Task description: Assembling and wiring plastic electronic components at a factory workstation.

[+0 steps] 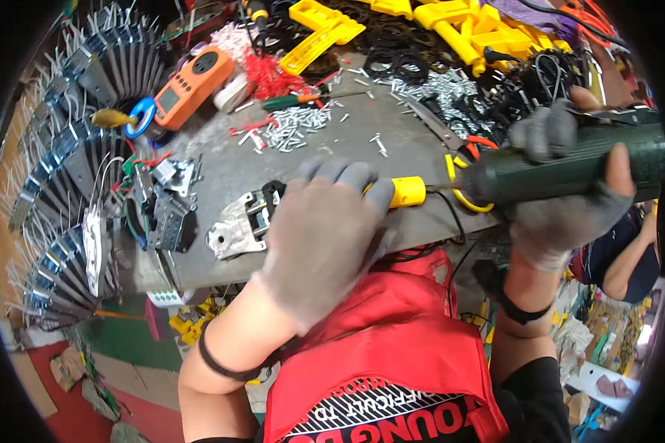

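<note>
My left hand (pixel 325 232), in a grey glove, is closed round a yellow plastic handle (pixel 408 191) whose end sticks out to the right. A silvery metal bracket (pixel 236 230) with a round hole shows just left of that hand; whether it joins the handle is hidden. My right hand (pixel 565 221), gloved with bare fingertips, wraps round a dark green electric screwdriver (pixel 595 162). The tool lies level, its thin bit pointing left at the end of the yellow handle. Whether the bit touches a screw there cannot be made out.
Loose screws (pixel 295 127), a green-handled screwdriver (pixel 292 100) and an orange meter (pixel 193 87) lie on the grey bench (pixel 222 166). Yellow plastic housings (pixel 321 33) are heaped behind. Scissors (pixel 436 125) lie near the driver. Stacked metal parts with wires (pixel 74 170) line the left.
</note>
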Motion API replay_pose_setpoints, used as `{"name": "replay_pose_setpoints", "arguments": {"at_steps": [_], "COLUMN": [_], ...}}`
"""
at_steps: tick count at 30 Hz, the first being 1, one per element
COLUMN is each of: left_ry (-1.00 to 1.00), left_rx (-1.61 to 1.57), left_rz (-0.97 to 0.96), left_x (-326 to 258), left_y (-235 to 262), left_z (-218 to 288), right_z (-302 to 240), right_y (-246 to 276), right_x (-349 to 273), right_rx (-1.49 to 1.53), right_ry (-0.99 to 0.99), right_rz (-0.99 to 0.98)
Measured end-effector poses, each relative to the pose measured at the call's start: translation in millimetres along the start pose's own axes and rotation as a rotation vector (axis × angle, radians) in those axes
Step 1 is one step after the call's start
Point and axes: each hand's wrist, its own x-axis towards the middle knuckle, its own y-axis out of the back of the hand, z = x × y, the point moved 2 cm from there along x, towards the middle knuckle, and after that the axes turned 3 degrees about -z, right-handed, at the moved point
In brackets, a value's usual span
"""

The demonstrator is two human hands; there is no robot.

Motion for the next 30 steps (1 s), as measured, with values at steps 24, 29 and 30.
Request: {"name": "replay_pose_setpoints", "arguments": {"at_steps": [24,29,30], "left_ry": [0.157,0.195,0.137], "left_rx": [-0.006,-0.085,-0.114], "left_rz": [-0.216,-0.220,-0.234], "left_x": [38.9,35.5,39.2], "left_y": [-53.7,-51.0,-57.2], "left_z": [-10.5,-20.2,-22.0], "right_z": [45.1,45.1,39.4], "right_y": [-15.5,-10.8,-3.0], "right_x": [3.9,9.5,8.1], "right_rx": [-0.246,-0.217,-0.255], "right_ry": [-0.110,-0.140,-0.138], "right_rz": [-0.167,-0.042,0.003]}}
